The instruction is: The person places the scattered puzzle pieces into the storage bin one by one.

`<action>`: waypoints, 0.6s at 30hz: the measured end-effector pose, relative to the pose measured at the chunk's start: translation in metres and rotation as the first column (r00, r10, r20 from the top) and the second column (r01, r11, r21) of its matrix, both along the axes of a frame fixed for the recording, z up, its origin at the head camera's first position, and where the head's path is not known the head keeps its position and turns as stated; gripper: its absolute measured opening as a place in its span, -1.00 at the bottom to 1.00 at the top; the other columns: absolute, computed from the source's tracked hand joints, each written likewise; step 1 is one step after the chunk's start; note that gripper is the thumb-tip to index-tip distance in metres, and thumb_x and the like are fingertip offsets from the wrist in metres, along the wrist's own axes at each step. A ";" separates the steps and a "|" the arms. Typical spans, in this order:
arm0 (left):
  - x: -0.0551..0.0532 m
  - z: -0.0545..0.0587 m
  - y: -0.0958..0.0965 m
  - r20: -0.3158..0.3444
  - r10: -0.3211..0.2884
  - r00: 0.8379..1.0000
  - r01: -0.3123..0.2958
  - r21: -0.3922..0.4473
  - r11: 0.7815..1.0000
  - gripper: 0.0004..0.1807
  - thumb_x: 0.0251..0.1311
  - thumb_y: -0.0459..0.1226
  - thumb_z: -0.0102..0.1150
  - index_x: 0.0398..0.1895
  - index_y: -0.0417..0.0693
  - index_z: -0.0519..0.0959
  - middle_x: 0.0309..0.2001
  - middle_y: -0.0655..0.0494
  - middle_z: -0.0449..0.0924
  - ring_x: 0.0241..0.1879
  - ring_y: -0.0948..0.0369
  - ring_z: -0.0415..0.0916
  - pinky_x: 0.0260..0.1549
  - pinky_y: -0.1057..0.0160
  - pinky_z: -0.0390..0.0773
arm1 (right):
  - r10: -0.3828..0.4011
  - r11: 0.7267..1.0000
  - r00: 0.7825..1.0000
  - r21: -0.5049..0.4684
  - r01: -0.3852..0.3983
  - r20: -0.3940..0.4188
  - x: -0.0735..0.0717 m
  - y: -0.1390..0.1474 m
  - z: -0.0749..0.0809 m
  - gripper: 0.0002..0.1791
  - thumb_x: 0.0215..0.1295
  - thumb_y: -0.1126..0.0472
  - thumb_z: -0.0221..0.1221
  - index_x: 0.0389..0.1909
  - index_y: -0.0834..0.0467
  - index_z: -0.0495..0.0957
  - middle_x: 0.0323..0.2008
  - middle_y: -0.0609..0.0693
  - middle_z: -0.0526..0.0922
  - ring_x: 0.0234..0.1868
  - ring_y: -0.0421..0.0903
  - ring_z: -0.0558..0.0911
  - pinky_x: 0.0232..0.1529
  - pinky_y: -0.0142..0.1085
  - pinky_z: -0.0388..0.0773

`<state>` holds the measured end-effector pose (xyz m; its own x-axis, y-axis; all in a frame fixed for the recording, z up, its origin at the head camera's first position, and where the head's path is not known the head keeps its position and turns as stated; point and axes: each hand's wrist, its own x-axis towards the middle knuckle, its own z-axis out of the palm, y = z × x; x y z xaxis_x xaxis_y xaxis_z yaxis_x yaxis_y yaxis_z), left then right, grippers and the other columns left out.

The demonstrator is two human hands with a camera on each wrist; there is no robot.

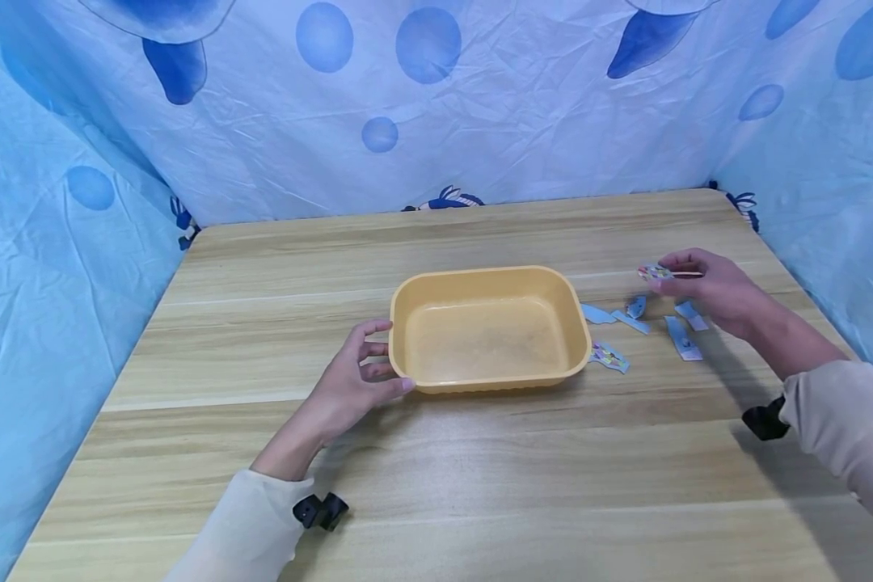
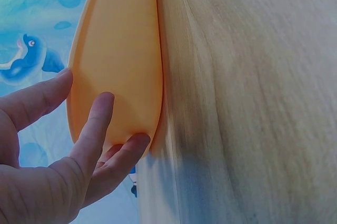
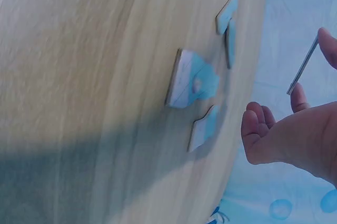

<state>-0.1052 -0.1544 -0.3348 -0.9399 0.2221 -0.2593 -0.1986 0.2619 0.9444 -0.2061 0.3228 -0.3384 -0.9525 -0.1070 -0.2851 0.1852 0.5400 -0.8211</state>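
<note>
A yellow plastic tray [image 1: 491, 335] stands on the wooden table, with nothing visible inside it. My left hand [image 1: 356, 376] is at its near left corner, thumb on the rim and extended fingers touching the outer wall, as the left wrist view [image 2: 105, 103] also shows. My right hand [image 1: 709, 287] pinches a flat, colourful puzzle piece [image 1: 655, 272] between thumb and fingertip above the table. In the right wrist view this piece [image 3: 304, 68] appears edge-on, while the other fingers curl below. Several light-blue puzzle pieces [image 1: 682, 338] lie beneath and left of the right hand.
A printed piece [image 1: 609, 356] lies against the tray's right side. Further blue pieces [image 1: 631, 322] lie between the tray and the right hand. A blue patterned curtain [image 1: 436, 121] hangs behind the table [image 1: 298, 267] and at both sides. Black clips [image 1: 322, 511] are on the sleeves.
</note>
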 end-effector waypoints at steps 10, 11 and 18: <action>-0.001 0.001 -0.001 0.003 -0.002 1.000 0.002 0.001 1.000 -0.06 -0.01 -0.42 0.42 0.40 0.10 0.09 0.17 -0.15 0.34 0.13 -0.05 0.48 -0.08 0.16 0.61 | 0.030 0.996 1.000 -0.087 -0.030 -0.010 0.004 -0.013 0.018 -0.40 0.39 0.01 0.11 0.27 0.20 0.12 0.18 0.04 0.17 0.05 -0.21 0.33 0.12 -0.18 0.23; -0.001 0.001 -0.001 0.003 -0.002 1.000 0.002 0.002 1.000 -0.06 -0.01 -0.42 0.42 0.40 0.10 0.09 0.17 -0.16 0.34 0.13 -0.05 0.48 -0.08 0.16 0.61 | 0.031 0.995 0.999 -0.090 -0.032 -0.012 0.005 -0.013 0.020 -0.42 0.39 0.01 0.11 0.26 0.18 0.13 0.16 0.01 0.18 0.02 -0.25 0.36 0.11 -0.22 0.23; -0.002 0.003 -0.002 0.000 -0.006 1.000 0.006 0.006 1.000 -0.06 -0.01 -0.41 0.42 0.40 0.09 0.09 0.17 -0.17 0.34 0.12 -0.06 0.48 -0.08 0.16 0.61 | 0.031 0.988 0.999 -0.153 -0.033 -0.019 0.007 -0.019 0.032 -0.54 0.40 0.07 0.10 0.18 0.11 0.18 0.05 -0.11 0.28 -0.04 -0.32 0.44 0.04 -0.36 0.38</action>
